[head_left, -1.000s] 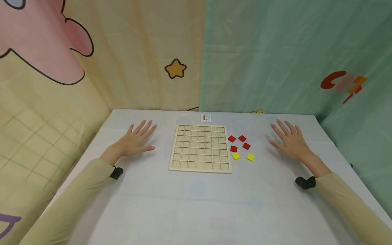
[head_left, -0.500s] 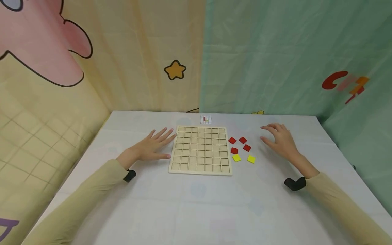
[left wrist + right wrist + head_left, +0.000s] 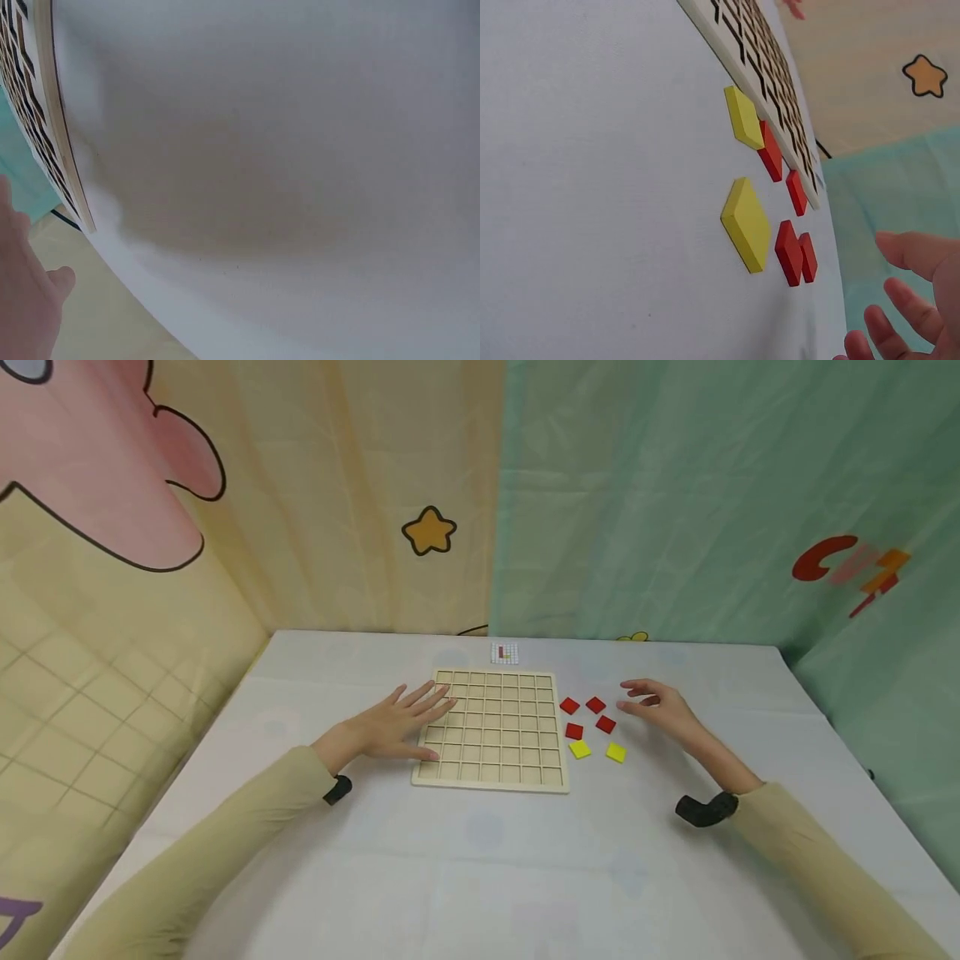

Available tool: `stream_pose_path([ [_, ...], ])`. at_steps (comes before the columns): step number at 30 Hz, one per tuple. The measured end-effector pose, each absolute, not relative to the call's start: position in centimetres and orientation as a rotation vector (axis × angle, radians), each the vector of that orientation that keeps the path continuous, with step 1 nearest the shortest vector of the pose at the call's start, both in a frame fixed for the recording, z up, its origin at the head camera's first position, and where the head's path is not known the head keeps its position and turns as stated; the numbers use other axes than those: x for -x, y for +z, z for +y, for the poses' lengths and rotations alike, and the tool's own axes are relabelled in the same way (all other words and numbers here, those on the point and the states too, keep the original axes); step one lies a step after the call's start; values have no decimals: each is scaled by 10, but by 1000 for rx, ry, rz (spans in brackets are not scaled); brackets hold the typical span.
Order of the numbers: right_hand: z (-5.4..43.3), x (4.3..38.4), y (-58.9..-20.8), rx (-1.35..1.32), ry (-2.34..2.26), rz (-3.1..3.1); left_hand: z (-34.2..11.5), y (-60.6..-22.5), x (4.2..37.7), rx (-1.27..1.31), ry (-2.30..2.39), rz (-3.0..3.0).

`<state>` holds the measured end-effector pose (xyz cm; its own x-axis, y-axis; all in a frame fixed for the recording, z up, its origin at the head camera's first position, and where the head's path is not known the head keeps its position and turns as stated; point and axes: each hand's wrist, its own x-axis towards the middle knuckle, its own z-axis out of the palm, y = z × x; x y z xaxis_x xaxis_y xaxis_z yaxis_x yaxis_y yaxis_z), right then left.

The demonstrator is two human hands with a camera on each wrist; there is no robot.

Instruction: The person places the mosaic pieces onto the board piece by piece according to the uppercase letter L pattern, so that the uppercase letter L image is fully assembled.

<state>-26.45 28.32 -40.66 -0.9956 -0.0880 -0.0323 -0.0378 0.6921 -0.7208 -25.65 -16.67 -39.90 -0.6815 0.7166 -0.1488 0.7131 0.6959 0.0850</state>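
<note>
A pale wooden grid board (image 3: 502, 735) lies on the table with bare cells. My left hand (image 3: 393, 724) has its fingers spread over the board's left side; whether they touch it I cannot tell. To the right of the board lie several red square tiles (image 3: 606, 724) and two yellow ones (image 3: 616, 752). My right hand (image 3: 663, 712) hovers just right of the red tiles, its fingers slightly bent, thumb apart from them, nothing held. In the right wrist view, a yellow tile (image 3: 746, 225) appears larger than the red tiles (image 3: 788, 253), with the hand at lower right.
Behind the board lies a small printed card (image 3: 504, 652) with a grid and coloured cells. A white cloth covers the table (image 3: 480, 877). Patterned curtains (image 3: 645, 502) hang along its back and sides. Each wrist carries a black camera mount (image 3: 708, 810).
My left hand has moved right, from beside the board to over its left side. My right hand has come left toward the tiles, and its spread fingers have bent.
</note>
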Motion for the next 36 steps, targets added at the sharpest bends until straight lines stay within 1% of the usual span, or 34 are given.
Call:
stream_pose_path([
  [4,278,262,-411,70,-1163,2754,-163,-403,257,-1079,-7,2716],
  [8,278,261,-418,123,-1126,2755,-162,-407,257,-1033,16,2698],
  [14,275,261,-425,158,-1059,2788,-162,-415,256,-1027,-6,2617],
  [24,273,257,-429,104,-938,2843,-160,-419,257,-1026,-22,2599],
  [36,275,263,-426,231,-870,2865,-162,-418,258,-1024,19,2603],
])
